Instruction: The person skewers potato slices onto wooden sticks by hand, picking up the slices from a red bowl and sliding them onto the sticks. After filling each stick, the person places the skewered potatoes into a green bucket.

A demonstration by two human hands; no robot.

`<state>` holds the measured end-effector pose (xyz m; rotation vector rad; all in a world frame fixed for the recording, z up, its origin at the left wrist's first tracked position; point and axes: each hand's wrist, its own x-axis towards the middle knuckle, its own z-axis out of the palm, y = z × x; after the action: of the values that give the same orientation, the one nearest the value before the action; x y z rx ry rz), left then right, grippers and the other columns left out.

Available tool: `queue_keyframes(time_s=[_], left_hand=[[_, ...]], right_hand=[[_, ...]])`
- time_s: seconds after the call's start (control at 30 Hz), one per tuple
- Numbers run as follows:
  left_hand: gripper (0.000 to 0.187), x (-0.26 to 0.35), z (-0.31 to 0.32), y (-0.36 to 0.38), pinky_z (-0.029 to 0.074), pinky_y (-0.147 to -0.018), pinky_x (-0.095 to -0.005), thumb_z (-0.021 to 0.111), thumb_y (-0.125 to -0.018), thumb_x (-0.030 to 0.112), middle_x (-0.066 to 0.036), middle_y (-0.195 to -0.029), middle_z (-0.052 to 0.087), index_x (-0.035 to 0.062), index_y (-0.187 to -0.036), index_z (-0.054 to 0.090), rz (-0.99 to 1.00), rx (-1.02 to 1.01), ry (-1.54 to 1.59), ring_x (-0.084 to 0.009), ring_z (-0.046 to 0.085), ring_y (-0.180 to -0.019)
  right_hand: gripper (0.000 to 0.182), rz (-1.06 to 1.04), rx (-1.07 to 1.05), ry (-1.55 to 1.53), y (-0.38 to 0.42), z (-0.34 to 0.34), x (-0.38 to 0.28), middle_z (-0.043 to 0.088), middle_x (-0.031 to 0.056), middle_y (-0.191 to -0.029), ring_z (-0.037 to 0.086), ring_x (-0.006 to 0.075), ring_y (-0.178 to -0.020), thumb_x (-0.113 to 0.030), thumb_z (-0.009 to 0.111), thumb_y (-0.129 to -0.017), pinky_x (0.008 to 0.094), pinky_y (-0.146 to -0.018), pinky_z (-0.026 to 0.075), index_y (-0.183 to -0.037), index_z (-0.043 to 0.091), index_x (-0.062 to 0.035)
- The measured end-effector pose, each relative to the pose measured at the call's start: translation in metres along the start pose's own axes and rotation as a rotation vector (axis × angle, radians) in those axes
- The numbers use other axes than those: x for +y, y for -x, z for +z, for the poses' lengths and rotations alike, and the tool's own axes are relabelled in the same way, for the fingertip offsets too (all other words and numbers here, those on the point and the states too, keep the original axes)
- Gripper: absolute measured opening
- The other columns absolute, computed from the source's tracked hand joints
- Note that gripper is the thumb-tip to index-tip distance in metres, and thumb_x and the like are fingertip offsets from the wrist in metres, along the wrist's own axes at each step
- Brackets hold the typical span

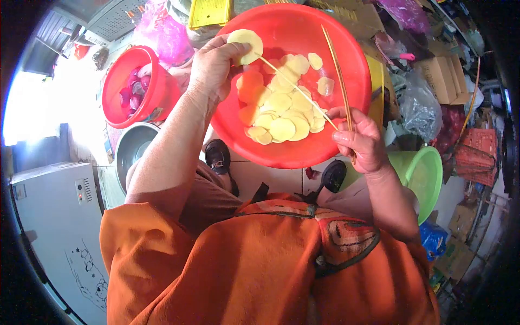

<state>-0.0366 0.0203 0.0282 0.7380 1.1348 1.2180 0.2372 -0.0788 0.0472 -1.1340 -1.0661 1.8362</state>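
A round, pale yellow potato slice is pinched between the thumb and fingers of my left hand, over the left side of the red basin. My right hand grips a thin wooden skewer near its lower end. The far tip of that skewer reaches the slice's lower edge; whether it has gone in is hard to see. A couple more skewers stick up from the same hand. Below both hands, a heap of potato slices lies in the basin.
A red bucket with purple-red pieces stands at the left, above a grey metal basin. At the right are a green basin, a cardboard box and plastic bags. A white appliance stands lower left.
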Motion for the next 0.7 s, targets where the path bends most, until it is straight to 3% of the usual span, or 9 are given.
queue_keyframes(time_s=[0.33, 0.43, 0.5, 0.6, 0.7], left_hand=[[0.024, -0.006, 0.004, -0.002, 0.053, -0.073, -0.0271, 0.059, -0.081, 0.006, -0.008, -0.094, 0.064, -0.0013, -0.104, 0.058, 0.022, -0.032, 0.042, -0.0160, 0.063, -0.083], [0.023, -0.004, 0.006, 0.000, 0.052, -0.076, -0.0277, 0.059, -0.081, 0.005, -0.009, -0.094, 0.065, -0.0024, -0.103, 0.060, 0.113, -0.012, -0.124, -0.0165, 0.063, -0.084], [0.021, 0.002, 0.013, 0.010, 0.050, -0.077, -0.0277, 0.059, -0.081, 0.006, -0.010, -0.095, 0.065, -0.0028, -0.100, 0.062, 0.253, 0.024, -0.590, -0.0169, 0.063, -0.084], [0.016, 0.001, 0.017, 0.017, 0.048, -0.073, -0.0238, 0.062, -0.081, 0.014, -0.007, -0.091, 0.067, 0.0039, -0.091, 0.069, 0.197, 0.009, -0.477, -0.0102, 0.061, -0.079], [0.019, -0.012, 0.007, 0.008, 0.051, -0.072, -0.0274, 0.058, -0.084, 0.014, -0.008, -0.095, 0.065, 0.0009, -0.094, 0.067, 0.155, 0.045, -0.349, -0.0146, 0.062, -0.083]], right_hand=[[0.031, 0.010, 0.014, 0.024, 0.000, -0.002, -0.001, 0.049, -0.0046, -0.063, 0.040, 0.0035, -0.048, -0.008, 0.060, -0.076, 0.0171, -0.044, 0.032, -0.107, 0.057, -0.0036], [0.031, 0.011, 0.020, 0.069, -0.001, -0.003, 0.002, 0.049, -0.0047, -0.063, 0.040, 0.0037, -0.048, -0.008, 0.060, -0.077, 0.0176, -0.044, 0.033, -0.107, 0.057, -0.0038], [0.030, -0.007, 0.032, 0.109, -0.001, -0.003, 0.004, 0.049, -0.0051, -0.062, 0.040, 0.0034, -0.048, -0.008, 0.060, -0.077, 0.0179, -0.045, 0.033, -0.107, 0.057, -0.0038], [0.029, -0.035, 0.051, 0.176, -0.001, 0.000, 0.007, 0.048, -0.0058, -0.063, 0.040, 0.0027, -0.050, -0.007, 0.059, -0.078, 0.0185, -0.046, 0.033, -0.107, 0.057, -0.0038], [0.028, -0.033, 0.057, 0.194, -0.002, 0.004, 0.005, 0.048, -0.0066, -0.063, 0.039, 0.0019, -0.052, -0.006, 0.059, -0.079, 0.0183, -0.048, 0.032, -0.106, 0.057, -0.0040]])
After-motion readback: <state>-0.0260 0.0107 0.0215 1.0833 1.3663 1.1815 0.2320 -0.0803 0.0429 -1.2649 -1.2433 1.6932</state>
